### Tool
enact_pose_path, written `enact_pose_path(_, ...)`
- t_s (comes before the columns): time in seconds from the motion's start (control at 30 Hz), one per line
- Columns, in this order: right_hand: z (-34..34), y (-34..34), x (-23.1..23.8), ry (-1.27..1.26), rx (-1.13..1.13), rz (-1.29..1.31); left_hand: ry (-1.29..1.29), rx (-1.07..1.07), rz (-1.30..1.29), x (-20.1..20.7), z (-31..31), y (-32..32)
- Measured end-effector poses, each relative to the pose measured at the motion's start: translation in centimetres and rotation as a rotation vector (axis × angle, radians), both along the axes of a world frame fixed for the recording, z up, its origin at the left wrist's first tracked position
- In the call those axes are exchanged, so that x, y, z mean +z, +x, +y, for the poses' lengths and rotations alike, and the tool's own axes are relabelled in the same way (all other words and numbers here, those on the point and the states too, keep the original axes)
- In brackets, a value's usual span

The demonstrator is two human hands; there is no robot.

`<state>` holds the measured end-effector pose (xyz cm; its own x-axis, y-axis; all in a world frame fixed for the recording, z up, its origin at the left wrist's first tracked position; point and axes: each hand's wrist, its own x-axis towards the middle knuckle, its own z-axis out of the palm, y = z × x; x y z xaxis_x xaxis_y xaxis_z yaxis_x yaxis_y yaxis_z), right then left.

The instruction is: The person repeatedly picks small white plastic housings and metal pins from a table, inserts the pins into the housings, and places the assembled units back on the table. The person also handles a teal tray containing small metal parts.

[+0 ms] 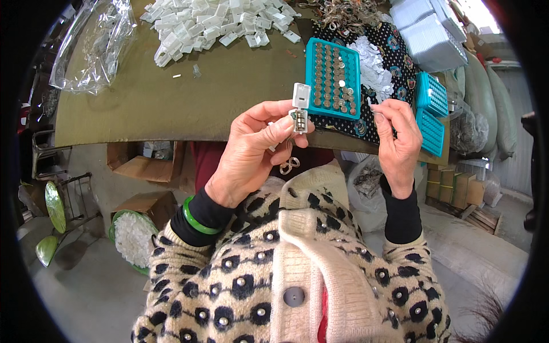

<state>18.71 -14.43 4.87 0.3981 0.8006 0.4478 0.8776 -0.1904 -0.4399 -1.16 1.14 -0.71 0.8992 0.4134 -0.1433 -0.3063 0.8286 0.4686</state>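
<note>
My left hand grips a small white plastic case between thumb and fingers, above the table's near edge. Its lid stands up, and round metal button cells show inside. A looped thin wire hangs below that hand. My right hand is raised to the right, thumb and fingertips pinched on a small white slip. Between the hands, slightly farther off, a teal tray holds rows of button cells. Beyond my right hand lies a heap of white paper slips.
A big pile of white plastic cases covers the far table. Clear plastic bags lie far left, coiled wires far right. More teal trays and white tray stacks stand right. A basin of white pieces sits below left.
</note>
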Motion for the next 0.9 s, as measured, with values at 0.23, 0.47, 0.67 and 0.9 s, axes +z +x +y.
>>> enact_pose_path(0.23,5.5,-5.2,-0.2,0.068,0.206,0.654,-0.005,-0.027,0.021,0.2,-0.2,-0.2)
enact_pose_path(0.47,6.7,-5.3,0.3,0.112,0.153,1.114,-0.012,-0.030,0.044,0.4,0.0,-0.4)
enact_pose_path(0.67,6.8,-5.2,0.0,0.169,0.117,1.146,-0.030,-0.042,0.034,0.4,-0.1,-0.1)
enact_pose_path(0.9,6.5,-5.0,-0.3,0.201,0.108,1.061,-0.033,-0.061,0.068,0.6,-0.2,0.4)
